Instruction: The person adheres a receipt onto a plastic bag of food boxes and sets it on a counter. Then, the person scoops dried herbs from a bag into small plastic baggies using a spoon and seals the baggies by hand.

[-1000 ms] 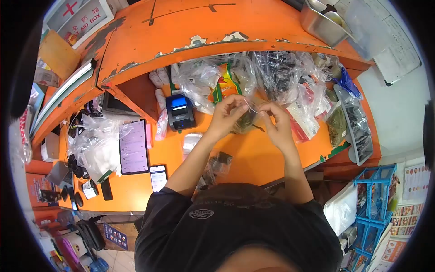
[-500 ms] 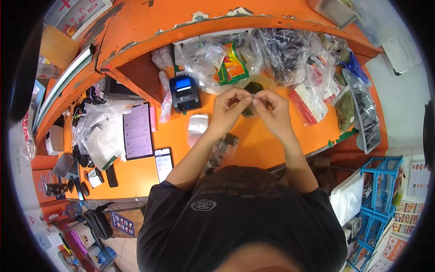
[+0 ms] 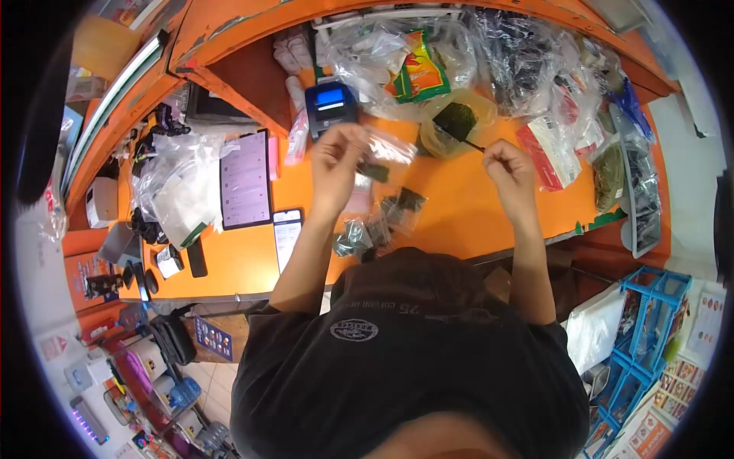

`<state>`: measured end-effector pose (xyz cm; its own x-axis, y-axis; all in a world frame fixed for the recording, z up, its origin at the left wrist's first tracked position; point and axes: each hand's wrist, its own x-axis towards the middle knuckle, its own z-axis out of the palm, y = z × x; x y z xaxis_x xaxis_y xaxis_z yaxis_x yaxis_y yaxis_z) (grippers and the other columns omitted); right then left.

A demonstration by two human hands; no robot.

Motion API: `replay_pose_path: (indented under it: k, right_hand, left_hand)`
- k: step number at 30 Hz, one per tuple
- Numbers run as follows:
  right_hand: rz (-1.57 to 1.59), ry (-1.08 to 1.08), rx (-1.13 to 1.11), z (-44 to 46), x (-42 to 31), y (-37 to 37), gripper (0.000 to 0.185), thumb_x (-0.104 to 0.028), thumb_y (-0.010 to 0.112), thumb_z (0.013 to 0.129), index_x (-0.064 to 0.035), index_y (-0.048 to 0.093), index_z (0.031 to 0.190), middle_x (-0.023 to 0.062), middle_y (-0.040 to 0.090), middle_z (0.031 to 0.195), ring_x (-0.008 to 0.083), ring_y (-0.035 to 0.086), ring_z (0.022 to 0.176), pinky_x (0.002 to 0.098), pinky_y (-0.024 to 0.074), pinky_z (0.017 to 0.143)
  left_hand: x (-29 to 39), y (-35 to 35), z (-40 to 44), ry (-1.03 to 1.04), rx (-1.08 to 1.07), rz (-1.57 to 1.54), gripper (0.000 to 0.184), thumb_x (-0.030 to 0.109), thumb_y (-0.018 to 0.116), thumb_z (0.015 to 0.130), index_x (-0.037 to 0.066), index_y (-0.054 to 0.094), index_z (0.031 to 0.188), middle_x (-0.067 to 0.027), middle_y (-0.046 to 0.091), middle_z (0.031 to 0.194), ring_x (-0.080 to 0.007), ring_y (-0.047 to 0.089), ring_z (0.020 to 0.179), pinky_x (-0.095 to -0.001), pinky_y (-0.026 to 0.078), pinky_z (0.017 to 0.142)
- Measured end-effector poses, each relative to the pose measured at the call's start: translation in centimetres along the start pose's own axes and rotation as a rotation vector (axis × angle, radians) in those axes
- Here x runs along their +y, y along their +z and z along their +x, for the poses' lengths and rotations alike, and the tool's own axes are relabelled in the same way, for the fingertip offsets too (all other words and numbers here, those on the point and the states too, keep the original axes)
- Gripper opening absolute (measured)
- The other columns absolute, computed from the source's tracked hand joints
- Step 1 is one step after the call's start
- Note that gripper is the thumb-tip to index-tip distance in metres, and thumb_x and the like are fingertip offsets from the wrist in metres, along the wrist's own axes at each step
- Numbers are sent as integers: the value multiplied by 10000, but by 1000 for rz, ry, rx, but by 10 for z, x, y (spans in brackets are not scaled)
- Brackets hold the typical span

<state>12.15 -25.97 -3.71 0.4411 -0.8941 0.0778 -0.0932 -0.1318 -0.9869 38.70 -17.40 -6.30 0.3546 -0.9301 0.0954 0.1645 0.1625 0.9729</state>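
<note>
A small clear zip bag (image 3: 388,153) with something dark green in its bottom hangs from my left hand (image 3: 339,157), whose fingers pinch its top edge. My right hand (image 3: 508,168) is closed on the dark handle of a spoon (image 3: 473,145). The spoon's far end reaches into an open plastic bag (image 3: 430,138) of dark green flakes (image 3: 454,121), standing at the back of the orange table (image 3: 459,218). Several small filled bags (image 3: 401,206) lie on the table below my left hand.
A label printer (image 3: 330,107), a tablet (image 3: 245,182) and a phone (image 3: 287,233) stand or lie to the left. Behind are a green and orange packet (image 3: 420,73) and crumpled plastic bags. A red and white packet (image 3: 550,151) and a grey tray (image 3: 646,199) are at the right.
My hands, earlier together at the fingertips, have moved apart. The left has gone left with the small bag; the right has gone right and now holds the spoon. The view has shifted.
</note>
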Motion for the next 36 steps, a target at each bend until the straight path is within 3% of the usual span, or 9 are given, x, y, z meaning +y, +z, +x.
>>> replay_pose_path:
  k: [3,6,7,10,20,23,27,33,36]
  right_hand:
    - [25,16,-16,-2,2,2,64,-16,561,845,-46,560,789,-77,491,710,-5,425,642,182,328,568]
    - [-41,20,2,0,4,4,56,-14,568,852,-44,573,804,-79,501,706,-3,429,626,178,327,567]
    - [-33,20,2,0,5,4,54,-16,572,853,-43,577,807,-79,505,708,-4,431,627,177,325,566]
    - [-23,20,3,0,9,6,50,-24,590,860,-40,583,813,-79,511,709,-8,433,628,174,320,560]
    - [-23,48,-38,-3,10,15,78,-61,619,879,-42,588,810,-84,502,672,-11,424,608,178,311,546]
    - [21,47,-37,0,13,21,72,-70,625,880,-42,595,821,-81,510,692,-6,433,621,179,328,557]
    - [-106,-77,-81,1,10,49,43,-82,632,884,-42,616,887,-67,539,740,13,472,667,191,376,589]
    - [215,-23,86,16,16,57,139,-100,587,922,0,608,1017,5,616,777,86,590,704,221,465,644]
    - [113,-3,243,25,21,28,124,-85,555,935,9,596,1005,22,625,780,91,599,680,226,474,632]
  left_hand:
    - [-29,3,-22,-331,-82,-7,158,146,648,896,36,654,1009,-49,635,852,-139,596,707,-298,491,659]
    - [-80,-32,-22,98,57,906,159,130,699,827,34,685,952,-105,651,875,-201,620,750,-307,494,689]
    - [-95,-46,-21,122,92,1011,185,129,748,729,26,697,874,-157,649,879,-288,626,751,-349,504,684]
    - [-130,-71,-27,211,-52,1199,168,108,742,689,29,701,832,-159,648,835,-331,621,732,-390,507,673]
    - [-144,-74,-31,204,10,1082,76,45,636,726,-16,592,714,-189,611,743,-349,599,709,-421,481,671]
    - [-109,-42,-21,188,131,775,112,77,653,822,-5,597,772,-98,583,713,-197,558,641,-329,451,607]
    - [-39,25,4,283,197,478,130,90,647,869,16,573,792,-12,513,709,-87,432,617,-255,377,567]
    - [-15,97,34,428,-37,461,114,97,641,877,8,592,826,-48,565,773,-97,494,664,-248,399,590]
    - [-20,114,50,214,-195,307,111,93,640,876,-13,608,885,-66,581,791,-123,539,712,-267,430,627]
